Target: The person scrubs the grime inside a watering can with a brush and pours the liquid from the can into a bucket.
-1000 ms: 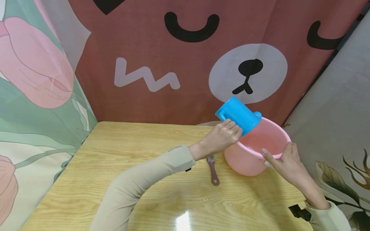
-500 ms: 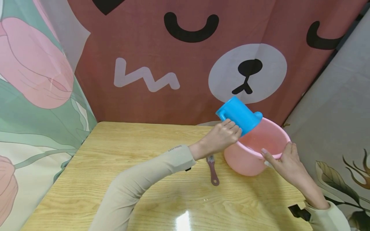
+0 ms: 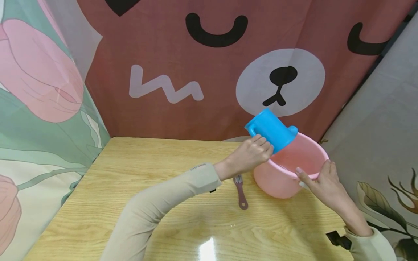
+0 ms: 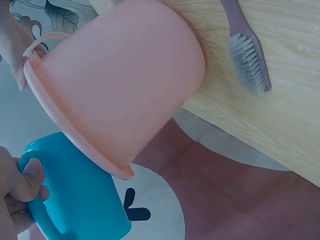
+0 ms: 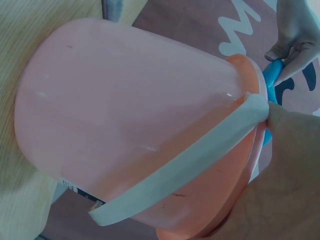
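Observation:
My left hand (image 3: 253, 154) grips the handle of a blue plastic jug (image 3: 274, 129), its fingers curled round it. The jug tilts steeply, with its spout end over the rim of a pink bucket (image 3: 277, 183). In the left wrist view the jug (image 4: 82, 192) lies close against the bucket's rim. My right hand (image 3: 330, 186) holds the bucket's near right rim, thumb on one side and fingers on the other. The bucket stands on the table, and clear liquid seems to lie inside. Its pale carrying handle (image 5: 185, 162) hangs down on the outside, in the right wrist view.
A purple-handled scrubbing brush (image 3: 241, 195) lies on the wooden table (image 3: 183, 232), left of the bucket. A few small drops dot the tabletop near the front. Behind the table hangs a brown bear-print cloth (image 3: 169, 119), with patterned cloths at both sides.

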Action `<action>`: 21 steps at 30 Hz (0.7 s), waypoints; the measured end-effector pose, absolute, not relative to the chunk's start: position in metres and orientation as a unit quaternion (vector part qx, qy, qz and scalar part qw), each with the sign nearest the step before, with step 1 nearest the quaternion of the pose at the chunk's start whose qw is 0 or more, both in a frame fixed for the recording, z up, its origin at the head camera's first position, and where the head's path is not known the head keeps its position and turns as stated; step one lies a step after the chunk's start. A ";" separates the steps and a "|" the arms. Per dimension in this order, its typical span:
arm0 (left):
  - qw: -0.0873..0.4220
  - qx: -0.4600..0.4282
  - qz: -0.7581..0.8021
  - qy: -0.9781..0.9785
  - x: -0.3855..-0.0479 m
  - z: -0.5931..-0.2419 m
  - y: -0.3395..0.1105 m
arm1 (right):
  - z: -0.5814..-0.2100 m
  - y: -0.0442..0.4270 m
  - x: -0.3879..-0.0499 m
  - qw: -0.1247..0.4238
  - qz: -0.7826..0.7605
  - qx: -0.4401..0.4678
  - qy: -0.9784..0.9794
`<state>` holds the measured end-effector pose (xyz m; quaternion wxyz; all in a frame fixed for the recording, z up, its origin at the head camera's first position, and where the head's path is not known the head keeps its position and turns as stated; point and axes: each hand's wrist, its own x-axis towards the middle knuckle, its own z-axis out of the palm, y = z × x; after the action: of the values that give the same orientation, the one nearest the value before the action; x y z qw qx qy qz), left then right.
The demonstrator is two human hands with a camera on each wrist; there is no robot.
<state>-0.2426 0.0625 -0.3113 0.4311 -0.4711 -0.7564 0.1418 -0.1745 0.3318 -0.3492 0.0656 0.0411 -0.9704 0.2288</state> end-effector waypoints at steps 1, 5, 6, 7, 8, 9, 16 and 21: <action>0.431 -0.471 0.141 -0.757 -0.243 -0.311 0.062 | -0.349 0.332 -0.174 0.067 0.229 0.041 -0.970; 0.430 -0.472 0.137 -0.757 -0.242 -0.311 0.062 | -0.350 0.332 -0.174 0.073 0.228 0.040 -0.970; 0.430 -0.473 0.136 -0.757 -0.242 -0.311 0.062 | -0.350 0.332 -0.174 0.075 0.228 0.040 -0.970; 0.430 -0.473 0.136 -0.757 -0.243 -0.312 0.062 | -0.351 0.331 -0.174 0.076 0.227 0.041 -0.970; 0.430 -0.473 0.136 -0.757 -0.243 -0.312 0.062 | -0.351 0.332 -0.174 0.074 0.227 0.040 -0.970; 0.429 -0.474 0.137 -0.757 -0.243 -0.312 0.062 | -0.350 0.332 -0.175 0.073 0.226 0.040 -0.971; 0.427 -0.475 0.143 -0.756 -0.242 -0.312 0.062 | -0.351 0.333 -0.176 0.076 0.223 0.044 -0.971; 0.421 -0.477 0.142 -0.758 -0.243 -0.314 0.061 | -0.351 0.333 -0.176 0.081 0.225 0.046 -0.970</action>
<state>-0.2426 0.0610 -0.3135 0.4214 -0.4772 -0.7580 0.1416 -0.1759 0.3329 -0.3506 0.0810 0.0457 -0.9700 0.2248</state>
